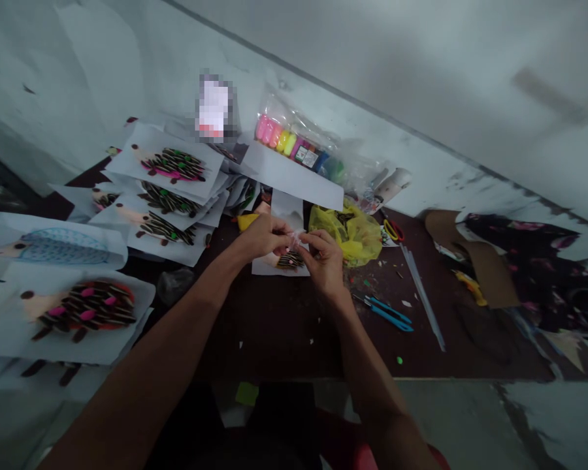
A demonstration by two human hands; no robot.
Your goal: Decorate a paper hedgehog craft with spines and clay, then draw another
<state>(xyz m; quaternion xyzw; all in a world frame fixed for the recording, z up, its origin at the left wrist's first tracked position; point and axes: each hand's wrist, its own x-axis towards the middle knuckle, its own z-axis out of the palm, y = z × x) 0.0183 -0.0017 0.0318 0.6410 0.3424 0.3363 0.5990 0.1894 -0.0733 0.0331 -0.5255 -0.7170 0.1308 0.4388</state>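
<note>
Close together over the table's middle, my left hand (267,236) and my right hand (324,260) pinch a small, crinkled, pinkish clear plastic piece (296,240) between their fingertips. What it contains, if anything, is too small to make out. Directly below lies a white sheet (259,267) with a hedgehog figure (290,261) of dark striped sticks, partly covered by my fingers. A yellow plastic bag (365,245) with dark sticks inside stands just right of my right hand. Something yellow (246,222) is beside my left hand.
Stacked hedgehog sheets (171,189) fill the left side. A pack of coloured clay (298,147) leans at the wall. Scissors (394,230), a blue-handled tool (389,314), clear sticks (424,297) and scraps lie to the right. Dark floral cloth (543,267) is at far right.
</note>
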